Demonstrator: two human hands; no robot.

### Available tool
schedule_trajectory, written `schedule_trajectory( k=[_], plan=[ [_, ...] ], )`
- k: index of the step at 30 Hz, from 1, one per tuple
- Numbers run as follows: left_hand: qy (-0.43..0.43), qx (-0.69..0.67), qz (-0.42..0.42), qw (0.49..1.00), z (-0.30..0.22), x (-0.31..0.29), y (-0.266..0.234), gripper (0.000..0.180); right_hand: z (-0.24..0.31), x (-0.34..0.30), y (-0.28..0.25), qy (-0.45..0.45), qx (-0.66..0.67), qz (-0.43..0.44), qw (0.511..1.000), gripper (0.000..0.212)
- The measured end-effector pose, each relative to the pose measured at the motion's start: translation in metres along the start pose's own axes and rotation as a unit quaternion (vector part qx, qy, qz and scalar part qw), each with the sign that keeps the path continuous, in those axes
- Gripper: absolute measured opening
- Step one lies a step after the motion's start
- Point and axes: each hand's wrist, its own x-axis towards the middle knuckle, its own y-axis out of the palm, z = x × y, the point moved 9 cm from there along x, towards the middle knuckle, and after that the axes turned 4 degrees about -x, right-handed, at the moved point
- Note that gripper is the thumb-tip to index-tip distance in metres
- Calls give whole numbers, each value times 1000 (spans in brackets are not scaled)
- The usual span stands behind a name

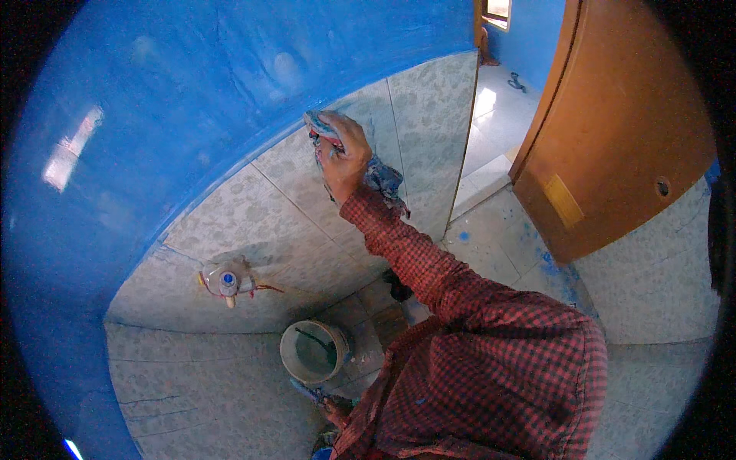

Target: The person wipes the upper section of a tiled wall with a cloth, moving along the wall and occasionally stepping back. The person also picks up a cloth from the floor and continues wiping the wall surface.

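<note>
My right hand (349,149) is closed around a crumpled, multicoloured rag (383,178). It presses the rag on the wall tiles (295,172), just under their top edge where the blue painted wall (230,92) begins. Part of the cloth hangs down beside my wrist. Low down, my left hand (336,412) is closed on a narrow, blue-stained thing (307,391), its kind too small and dark to make out. Close by that hand stands a whitish bucket (287,354) with a dark green stick-like thing inside.
A bottle-like container (228,282) with a blue cap sits against the tiled wall, with reddish strips at its sides. At the right a brown door (625,130) stands open onto a bright room. Blue paint spots mark the floor tiles (491,238) by the doorway.
</note>
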Motion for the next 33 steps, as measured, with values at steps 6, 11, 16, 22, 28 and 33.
schedule_trajectory(
  k=[6,11,16,22,28,33],
  plan=[
    [-5,150,-45,988,28,29,-42,50,4,-10,12,11,16,24,1000,38],
    [-54,111,-27,992,22,18,-18,46,21,-11,15,-26,26,58,998,37],
    [-27,106,-5,994,21,25,-18,45,13,-17,31,26,94,130,987,39],
    [4,126,25,992,32,23,-18,45,-12,-11,-11,195,257,145,935,30],
    [441,479,119,750,-1,-21,10,47,-51,-40,-40,430,337,149,824,29],
    [436,521,150,719,-108,-126,97,59,-72,-55,-56,463,324,174,806,31]
  ],
)
